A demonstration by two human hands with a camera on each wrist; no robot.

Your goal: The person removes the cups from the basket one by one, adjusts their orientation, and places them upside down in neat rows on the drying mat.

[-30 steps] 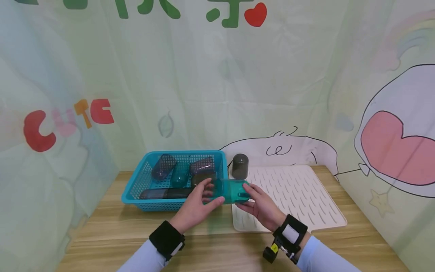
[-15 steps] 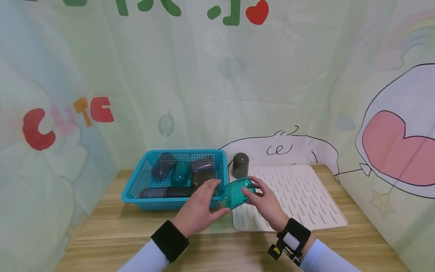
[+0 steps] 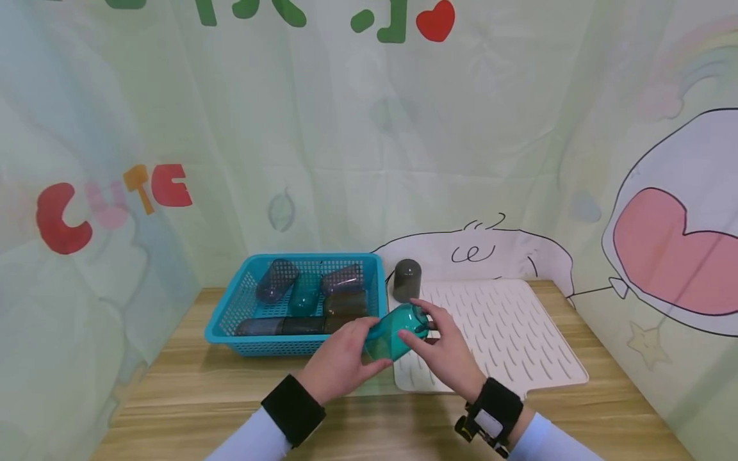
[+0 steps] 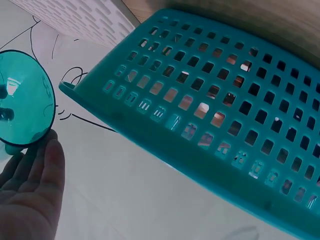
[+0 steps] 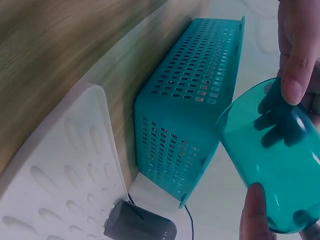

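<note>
A clear teal plastic cup (image 3: 398,333) lies tilted between both hands in the head view. My left hand (image 3: 341,362) holds its open end, with the thumb below and fingers at the far side. My right hand (image 3: 444,346) grips the base end, thumb across the near wall. In the right wrist view, the left thumb presses the rim of the teal cup (image 5: 280,170), and dark fingers show through the wall. The left wrist view shows the round mouth of the cup (image 4: 30,100) above the left hand's fingers (image 4: 42,167).
A blue perforated basket (image 3: 221,314) at the left holds several tinted cups, including a teal one (image 3: 304,294). To its right lies a white ridged mat (image 3: 496,339). A dark grey cup (image 3: 407,280) stands upside down at the mat's back left corner.
The teal cup has turned from level to tilted, its base end rising and its mouth swinging down and nearer. The left hand's fingers have closed in on the mouth end.
</note>
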